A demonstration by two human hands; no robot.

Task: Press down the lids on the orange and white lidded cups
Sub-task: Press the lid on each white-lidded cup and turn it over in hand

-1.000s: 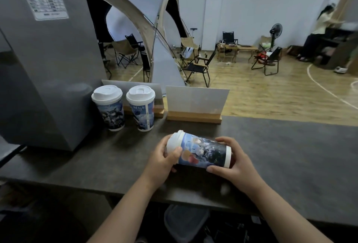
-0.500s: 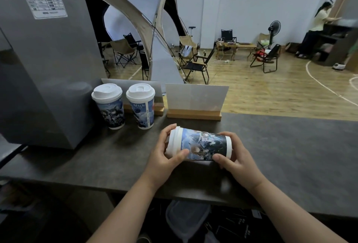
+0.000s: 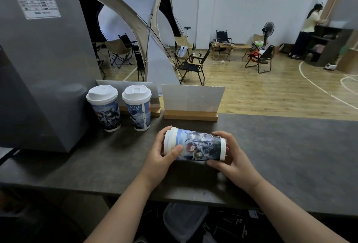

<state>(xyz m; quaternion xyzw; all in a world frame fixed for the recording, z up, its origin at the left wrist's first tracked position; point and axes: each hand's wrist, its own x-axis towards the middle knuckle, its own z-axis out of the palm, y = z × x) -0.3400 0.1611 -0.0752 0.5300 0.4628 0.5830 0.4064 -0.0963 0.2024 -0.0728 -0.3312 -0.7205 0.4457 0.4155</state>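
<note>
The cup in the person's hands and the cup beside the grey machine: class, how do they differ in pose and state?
The held cup lies sideways, its lid at the left hand; the standing cup is upright on the counter. The left hand and right hand grip the held cup; nothing touches the standing cup. Both have white lids and blue printed pictures.

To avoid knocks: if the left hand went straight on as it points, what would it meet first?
The left hand grips the lying cup at its lid, so that comes first; beyond it probably the wooden-based sign, though depth is unclear.
</note>
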